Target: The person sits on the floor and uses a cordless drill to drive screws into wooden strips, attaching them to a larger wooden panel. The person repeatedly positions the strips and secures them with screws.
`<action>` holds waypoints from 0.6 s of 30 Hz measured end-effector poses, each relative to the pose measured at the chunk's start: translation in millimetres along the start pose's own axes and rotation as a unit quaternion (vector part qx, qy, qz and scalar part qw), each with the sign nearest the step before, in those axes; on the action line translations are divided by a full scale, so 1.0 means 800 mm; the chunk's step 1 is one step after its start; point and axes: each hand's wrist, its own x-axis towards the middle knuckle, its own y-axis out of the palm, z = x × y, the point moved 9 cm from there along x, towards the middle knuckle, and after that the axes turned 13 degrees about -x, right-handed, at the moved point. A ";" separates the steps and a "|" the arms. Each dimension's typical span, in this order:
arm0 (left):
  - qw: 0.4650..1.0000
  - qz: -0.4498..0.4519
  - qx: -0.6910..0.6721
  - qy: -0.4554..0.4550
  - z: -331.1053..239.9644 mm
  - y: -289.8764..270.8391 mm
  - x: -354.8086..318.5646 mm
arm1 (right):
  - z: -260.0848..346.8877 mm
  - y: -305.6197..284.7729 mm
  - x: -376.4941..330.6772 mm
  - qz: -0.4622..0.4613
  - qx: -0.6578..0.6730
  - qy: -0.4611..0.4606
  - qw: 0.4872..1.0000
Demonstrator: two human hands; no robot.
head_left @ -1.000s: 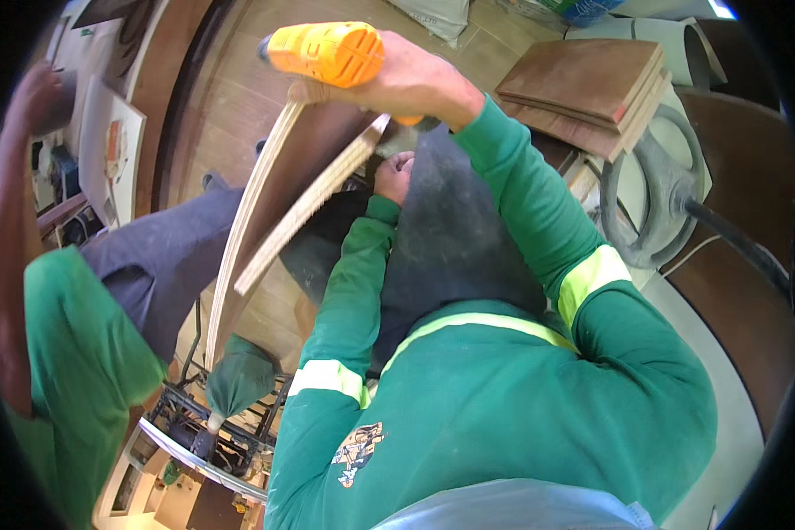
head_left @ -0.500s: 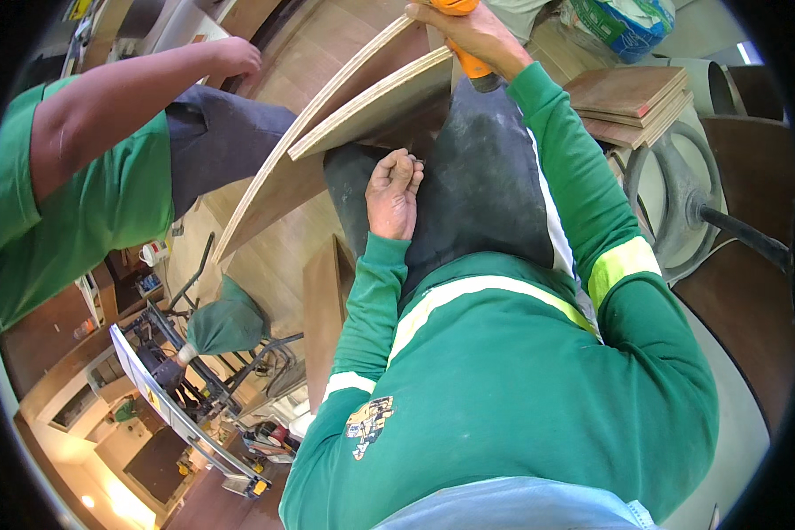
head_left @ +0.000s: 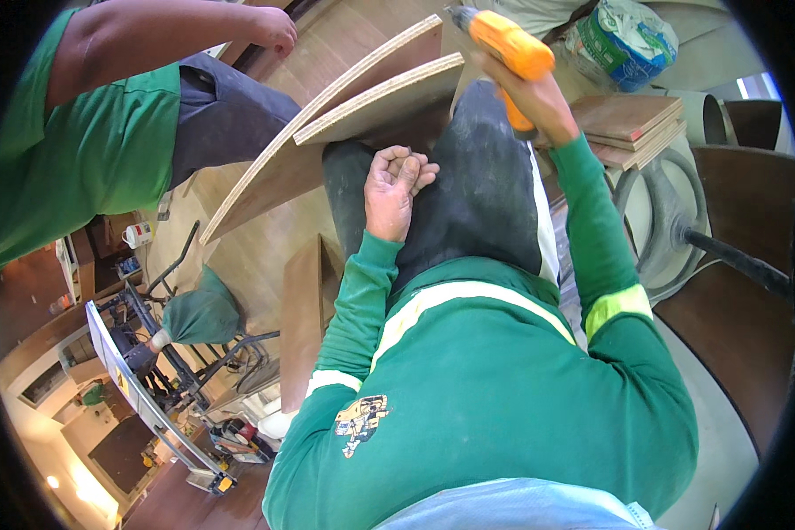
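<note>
Head view, drill [head_left: 514,49]: orange, in the air, chuck near the shorter panel's [head_left: 389,110] right-hand corner.
Right hand [head_left: 533,93]: fingers wrapped round the drill's grip.
Left hand [head_left: 392,193]: over dark trousers [head_left: 481,194], fingers curled; I can't tell whether they pinch anything.
Longer panel [head_left: 269,181]: pale edge up, beside the shorter one.

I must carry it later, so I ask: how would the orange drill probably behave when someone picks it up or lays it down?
The orange drill is probably rigid, as its casing looks solid and moulded. It seems light enough for one hand, since only the right hand holds it. Its rounded body might rock if laid on its side.
</note>
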 end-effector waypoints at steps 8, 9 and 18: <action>0.950 0.048 0.260 0.163 -0.108 0.093 -0.006 | 0.074 -0.043 -0.137 -0.004 -0.065 -0.209 0.976; 0.871 0.064 0.386 0.297 -0.147 0.115 -0.013 | 0.077 -0.042 -0.146 0.012 -0.041 -0.187 0.981; 0.559 0.197 0.661 0.460 -0.180 0.129 0.055 | 0.077 -0.025 -0.169 0.017 -0.046 -0.184 0.982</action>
